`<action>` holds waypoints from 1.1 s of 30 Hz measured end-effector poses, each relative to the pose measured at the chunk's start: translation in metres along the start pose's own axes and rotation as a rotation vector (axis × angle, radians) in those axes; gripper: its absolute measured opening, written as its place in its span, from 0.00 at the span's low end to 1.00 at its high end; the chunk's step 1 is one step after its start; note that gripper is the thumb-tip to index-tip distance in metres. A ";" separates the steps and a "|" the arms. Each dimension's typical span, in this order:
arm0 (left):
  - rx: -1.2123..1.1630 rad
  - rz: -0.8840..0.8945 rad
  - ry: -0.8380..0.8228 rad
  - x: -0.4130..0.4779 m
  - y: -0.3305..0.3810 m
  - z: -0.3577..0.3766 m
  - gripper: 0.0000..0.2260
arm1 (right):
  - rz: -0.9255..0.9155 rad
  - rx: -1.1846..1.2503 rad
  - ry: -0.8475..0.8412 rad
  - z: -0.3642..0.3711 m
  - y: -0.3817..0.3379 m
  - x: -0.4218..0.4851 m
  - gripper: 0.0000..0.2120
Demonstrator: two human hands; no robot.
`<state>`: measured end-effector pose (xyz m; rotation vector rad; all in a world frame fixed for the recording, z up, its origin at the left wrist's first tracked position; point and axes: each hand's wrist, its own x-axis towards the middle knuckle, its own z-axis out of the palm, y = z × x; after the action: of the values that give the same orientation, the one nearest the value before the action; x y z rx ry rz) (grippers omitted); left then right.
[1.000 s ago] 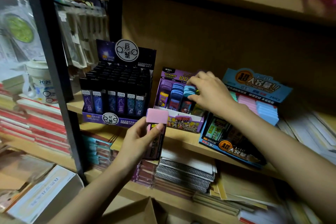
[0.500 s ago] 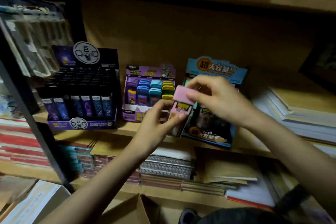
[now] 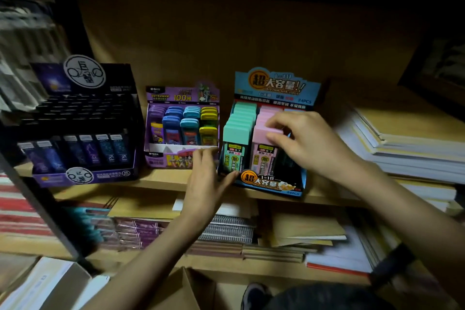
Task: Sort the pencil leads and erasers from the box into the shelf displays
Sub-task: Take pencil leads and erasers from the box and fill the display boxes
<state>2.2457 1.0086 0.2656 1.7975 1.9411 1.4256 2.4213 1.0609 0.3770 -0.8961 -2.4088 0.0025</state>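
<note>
Three display boxes stand on the wooden shelf: a black one of dark lead tubes, a purple one with coloured cases, and a blue one with teal and pink lead cases. My right hand pinches the pink cap of a pink lead case that stands at the front of the blue box's pink row. My left hand is empty, fingers spread, its thumb against the blue box's front left corner.
Stacks of paper and notebooks lie to the right on the same shelf. Spiral notebooks and envelopes fill the shelf below. An open cardboard box sits at the bottom edge, and a dark shelf post slants at left.
The pink lead case went from my left hand to my right and now stands in the blue box's pink row. My left hand let go and dropped to the box's front corner.
</note>
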 end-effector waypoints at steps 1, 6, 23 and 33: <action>-0.014 -0.009 -0.008 -0.001 -0.002 0.001 0.22 | 0.016 0.005 -0.003 0.003 0.001 0.000 0.05; -0.033 -0.079 -0.084 -0.002 -0.012 0.004 0.21 | 0.102 0.015 0.075 0.019 0.004 -0.008 0.08; 0.047 -0.009 -0.229 -0.052 -0.049 -0.071 0.05 | -0.086 0.012 -0.032 0.049 -0.042 -0.038 0.12; 0.215 -0.599 -0.504 -0.237 -0.226 -0.089 0.04 | -0.099 0.220 -0.973 0.253 -0.108 -0.116 0.10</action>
<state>2.0943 0.8003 0.0444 1.2859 2.1244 0.5358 2.2994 0.9547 0.1264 -0.7609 -3.2268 0.8218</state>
